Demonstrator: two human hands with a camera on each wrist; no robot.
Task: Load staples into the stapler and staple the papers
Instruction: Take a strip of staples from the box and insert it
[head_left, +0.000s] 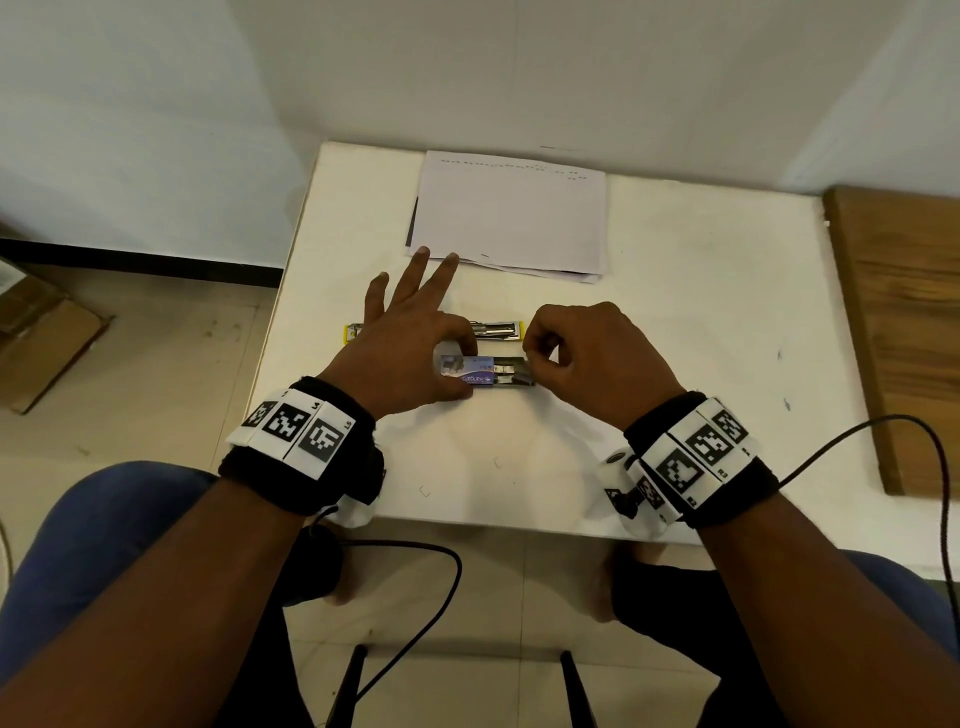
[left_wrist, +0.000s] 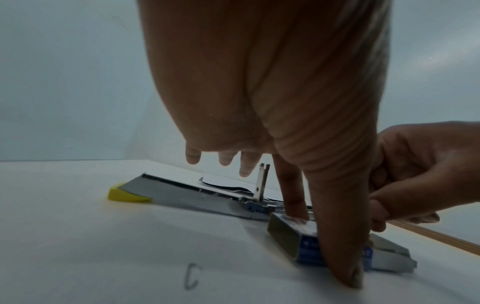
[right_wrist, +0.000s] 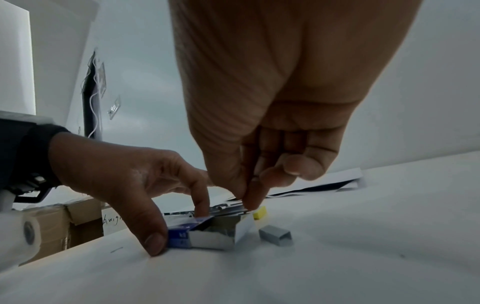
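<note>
Right wrist view: the right hand (right_wrist: 259, 181) has thumb and forefinger pinched together over the open end of the staple box (right_wrist: 207, 232); whether a strip sits between them I cannot tell. The left hand (head_left: 410, 343) pins the box's closed end with thumb and forefinger, other fingers spread. Just behind the box lies the opened stapler (head_left: 493, 330); beyond that, the papers (head_left: 511, 213). A loose staple strip (right_wrist: 276, 235) lies beside the box. Too hard a pinch could snap a strip, and a slack left hand lets the box slide.

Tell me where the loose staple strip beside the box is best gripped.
Probably pinch the staple strip across its two long side walls, coming from above: it lies flat on the table, apart from the box, both sides exposed.
</note>
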